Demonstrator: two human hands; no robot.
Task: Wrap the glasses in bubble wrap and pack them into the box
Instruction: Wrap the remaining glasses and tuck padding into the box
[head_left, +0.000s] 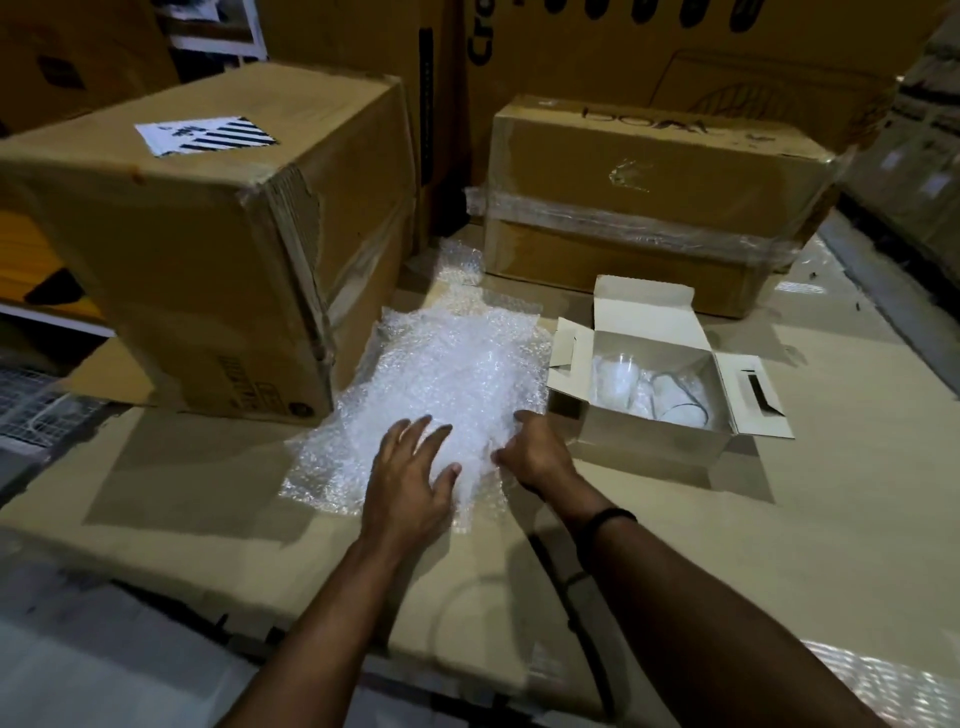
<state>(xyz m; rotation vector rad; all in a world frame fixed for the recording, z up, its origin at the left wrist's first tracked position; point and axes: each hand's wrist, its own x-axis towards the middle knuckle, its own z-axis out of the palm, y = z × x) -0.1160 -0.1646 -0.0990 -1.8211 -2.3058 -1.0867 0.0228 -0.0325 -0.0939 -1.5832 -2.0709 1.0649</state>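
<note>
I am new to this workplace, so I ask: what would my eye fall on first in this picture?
The bright bubble wrap in the middle, with the left hand spread flat on it and the right hand at its right side. Right of it stands a small open box holding clear glasses.

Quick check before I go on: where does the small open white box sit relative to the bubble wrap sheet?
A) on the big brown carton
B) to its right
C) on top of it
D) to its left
B: the small open white box stands just right of the bubble wrap sheet, its flaps folded out and clear glasses showing inside.
</note>
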